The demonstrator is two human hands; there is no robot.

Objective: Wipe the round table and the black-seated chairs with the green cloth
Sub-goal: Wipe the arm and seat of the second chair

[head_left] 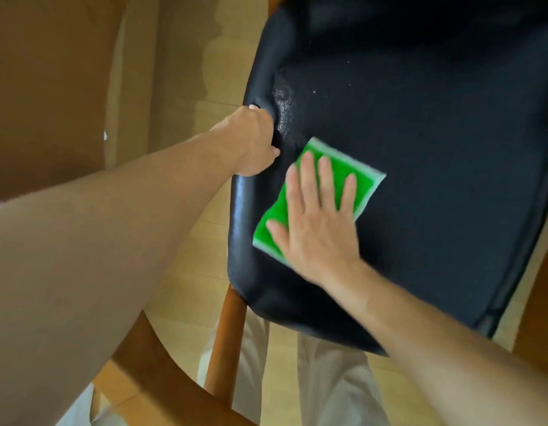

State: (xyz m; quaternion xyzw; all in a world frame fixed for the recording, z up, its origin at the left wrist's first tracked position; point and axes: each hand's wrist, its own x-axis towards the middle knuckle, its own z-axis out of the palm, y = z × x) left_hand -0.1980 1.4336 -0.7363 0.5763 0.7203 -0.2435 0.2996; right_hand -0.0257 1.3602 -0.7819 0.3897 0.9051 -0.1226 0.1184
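The person's right hand (315, 222) lies flat with straight, spread fingers on the green cloth (320, 192) and presses it on the black seat (420, 149), near the seat's left edge. The left hand (254, 141) grips this left edge with curled fingers, just beside the cloth. Small white specks lie on the seat above the cloth.

The seat (420, 133) looks like black leather or vinyl, smooth with a fine grain, glossy along its rolled edge at 9 o'clock and speckled with pale flecks toward 11 o'clock. The cloth (334, 167) on it is bright green, soft-looking, with a paler border. The chair leg (226, 342) at 6 o'clock is smooth, warm-toned wood. The floor (186, 265) beneath is pale, matt wood-look boarding.
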